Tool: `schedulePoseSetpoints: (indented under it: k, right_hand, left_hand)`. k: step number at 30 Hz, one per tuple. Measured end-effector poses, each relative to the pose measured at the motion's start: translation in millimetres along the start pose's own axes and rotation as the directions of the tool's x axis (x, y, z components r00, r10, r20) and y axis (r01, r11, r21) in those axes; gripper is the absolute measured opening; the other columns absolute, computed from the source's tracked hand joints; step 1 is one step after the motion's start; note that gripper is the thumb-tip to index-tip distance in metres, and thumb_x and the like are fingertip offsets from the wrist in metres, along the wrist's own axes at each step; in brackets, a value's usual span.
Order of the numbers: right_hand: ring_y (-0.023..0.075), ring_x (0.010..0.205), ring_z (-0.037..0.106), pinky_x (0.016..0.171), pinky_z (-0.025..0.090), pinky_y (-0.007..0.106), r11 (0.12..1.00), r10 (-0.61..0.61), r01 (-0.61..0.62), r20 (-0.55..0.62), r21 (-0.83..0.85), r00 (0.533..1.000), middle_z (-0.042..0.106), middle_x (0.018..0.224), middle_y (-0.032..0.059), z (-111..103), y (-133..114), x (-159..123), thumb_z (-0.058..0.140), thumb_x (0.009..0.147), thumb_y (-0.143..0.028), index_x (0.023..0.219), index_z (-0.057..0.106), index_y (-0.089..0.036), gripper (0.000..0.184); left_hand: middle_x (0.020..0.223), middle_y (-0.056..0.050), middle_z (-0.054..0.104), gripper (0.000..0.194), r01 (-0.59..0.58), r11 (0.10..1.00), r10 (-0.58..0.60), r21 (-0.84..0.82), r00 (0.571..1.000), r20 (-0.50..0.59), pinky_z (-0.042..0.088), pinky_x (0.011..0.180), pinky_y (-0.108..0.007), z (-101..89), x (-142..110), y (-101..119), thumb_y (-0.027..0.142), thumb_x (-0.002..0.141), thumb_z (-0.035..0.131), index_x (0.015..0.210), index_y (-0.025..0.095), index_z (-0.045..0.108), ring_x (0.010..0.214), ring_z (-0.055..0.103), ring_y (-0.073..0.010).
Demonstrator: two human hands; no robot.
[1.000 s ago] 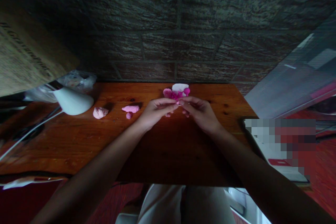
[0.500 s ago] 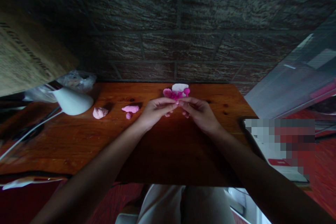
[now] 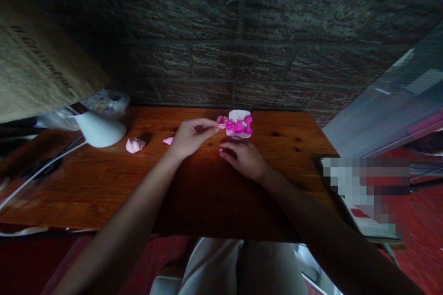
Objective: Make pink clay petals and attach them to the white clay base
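A person's two bare hands work over a brown wooden surface [image 3: 110, 189]. Near its far edge, just past the hands, a white slab [image 3: 239, 114] carries a cluster of bright pink pieces [image 3: 238, 127], with a paler pink disc [image 3: 222, 121] at its left side. The left hand [image 3: 195, 136] has thumb and forefinger brought together at the disc's edge; whether they pinch it or only touch it, I cannot tell. A fingertip touch probably suits something so small and soft-looking. The right hand [image 3: 244, 157] rests low in front of the slab, fingers loosely curled; whether it holds anything is unclear.

A pale pink lump [image 3: 135, 145] and a smaller pink piece [image 3: 168, 140], partly hidden by the left hand, lie off to the left, perhaps to leave the middle free.

Further left stand what looks like a lamp [image 3: 102, 130], white with a cord, and a crumpled plastic bag [image 3: 110, 103]. Behind is a dark brick wall [image 3: 214, 57]; on the right, a translucent panel [image 3: 374, 101] and red floor [image 3: 425, 226]. The light is dim.
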State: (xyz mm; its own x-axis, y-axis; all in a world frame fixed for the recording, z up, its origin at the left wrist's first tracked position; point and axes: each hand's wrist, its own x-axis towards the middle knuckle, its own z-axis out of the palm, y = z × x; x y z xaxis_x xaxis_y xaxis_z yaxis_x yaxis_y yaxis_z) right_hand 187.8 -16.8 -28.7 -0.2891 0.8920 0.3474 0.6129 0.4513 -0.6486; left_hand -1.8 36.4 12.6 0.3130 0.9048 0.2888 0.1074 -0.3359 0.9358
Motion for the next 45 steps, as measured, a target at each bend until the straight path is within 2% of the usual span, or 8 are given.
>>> schedulePoseSetpoints:
  k: [4, 8, 13, 20, 25, 31, 40, 45]
  right_hand:
    - [0.0189, 0.082, 0.069, 0.084, 0.053, 0.035, 0.995, 0.008, -0.013, 0.053, 0.104, 0.999, 0.078, 0.091, 0.005, -11, 0, -1, 0.068, 0.09, -0.018, 0.088, 0.077, -0.022, 0.01]
    - [0.0172, 0.076, 0.068, 0.074, 0.054, 0.032, 0.928, 0.092, -0.111, 0.07, 0.355, 0.993, 0.079, 0.088, 0.0036, -37, 5, -7, 0.072, 0.087, -0.032, 0.089, 0.079, -0.022, 0.012]
    - [0.012, 0.061, 0.059, 0.058, 0.049, 0.027, 0.777, 0.278, -0.274, 0.081, 0.567, 0.957, 0.076, 0.081, 0.002, -47, 7, -7, 0.078, 0.081, -0.044, 0.097, 0.081, -0.021, 0.028]
    - [0.014, 0.07, 0.063, 0.065, 0.052, 0.029, 0.774, 0.239, -0.237, 0.075, 0.587, 0.968, 0.079, 0.095, 0.0029, -37, 0, -6, 0.079, 0.081, -0.039, 0.097, 0.082, -0.024, 0.023]
    - [0.0136, 0.069, 0.062, 0.067, 0.05, 0.029, 0.767, 0.26, -0.216, 0.015, 0.604, 0.966, 0.077, 0.085, 0.0014, -37, 2, -5, 0.08, 0.08, -0.04, 0.094, 0.083, -0.022, 0.023]
    - [0.0122, 0.063, 0.059, 0.063, 0.049, 0.028, 0.799, 0.249, -0.197, -0.014, 0.568, 0.968, 0.078, 0.082, 0.0014, -37, 4, -6, 0.078, 0.08, -0.041, 0.097, 0.083, -0.02, 0.027]
    - [0.0218, 0.09, 0.075, 0.086, 0.056, 0.036, 0.89, 0.141, -0.07, -0.127, 0.451, 0.982, 0.083, 0.1, 0.005, -31, 4, -8, 0.072, 0.086, -0.034, 0.095, 0.082, -0.023, 0.017]
    - [0.0203, 0.081, 0.075, 0.078, 0.056, 0.034, 0.945, 0.095, -0.032, -0.178, 0.325, 0.98, 0.083, 0.097, 0.0048, -32, 2, -9, 0.068, 0.089, -0.033, 0.094, 0.081, -0.023, 0.017]
  left_hand:
    - [0.097, -0.009, 0.082, 0.02, -0.02, 0.997, 0.008, 0.078, 0.988, 0.155, 0.055, 0.093, -0.037, -4.1, 0, -7, 0.035, 0.078, 0.082, 0.089, 0.018, 0.082, 0.093, 0.074, -0.0223]
    - [0.09, -0.007, 0.082, 0.013, -0.005, 0.996, -0.034, 0.089, 0.903, 0.429, 0.056, 0.08, -0.033, -2.8, -1, -13, 0.031, 0.079, 0.08, 0.087, 0.021, 0.083, 0.082, 0.075, -0.0209]
    - [0.082, -0.005, 0.08, 0.013, -0.079, 0.98, -0.033, 0.181, 0.839, 0.543, 0.049, 0.065, -0.027, -2.2, -3, -13, 0.029, 0.078, 0.082, 0.088, 0.022, 0.083, 0.067, 0.068, -0.0159]
    - [0.094, -0.005, 0.081, 0.02, -0.076, 0.99, 0.019, 0.12, 0.907, 0.422, 0.052, 0.073, -0.028, 4.3, -5, -9, 0.023, 0.077, 0.081, 0.097, 0.021, 0.081, 0.079, 0.071, -0.0169]
    - [0.097, -0.007, 0.082, 0.02, -0.091, 0.995, 0.074, 0.042, 0.948, 0.31, 0.056, 0.079, -0.031, 16.2, -7, -8, 0.031, 0.083, 0.078, 0.099, 0.019, 0.081, 0.085, 0.074, -0.0192]
    - [0.101, -0.007, 0.083, 0.02, -0.131, 0.991, 0.119, 0.029, 0.958, 0.261, 0.059, 0.087, -0.033, 19.9, -8, -14, 0.033, 0.087, 0.075, 0.098, 0.018, 0.082, 0.091, 0.076, -0.02]
    - [0.095, -0.006, 0.082, 0.019, -0.177, 0.982, 0.154, 0.068, 0.954, 0.256, 0.057, 0.077, -0.027, 22.2, -9, -15, 0.032, 0.091, 0.069, 0.095, 0.017, 0.079, 0.083, 0.074, -0.0158]
    - [0.093, -0.007, 0.081, 0.021, -0.139, 0.989, 0.117, 0.059, 0.952, 0.285, 0.056, 0.075, -0.027, 22.8, -9, -14, 0.033, 0.092, 0.067, 0.095, 0.016, 0.078, 0.08, 0.072, -0.0151]
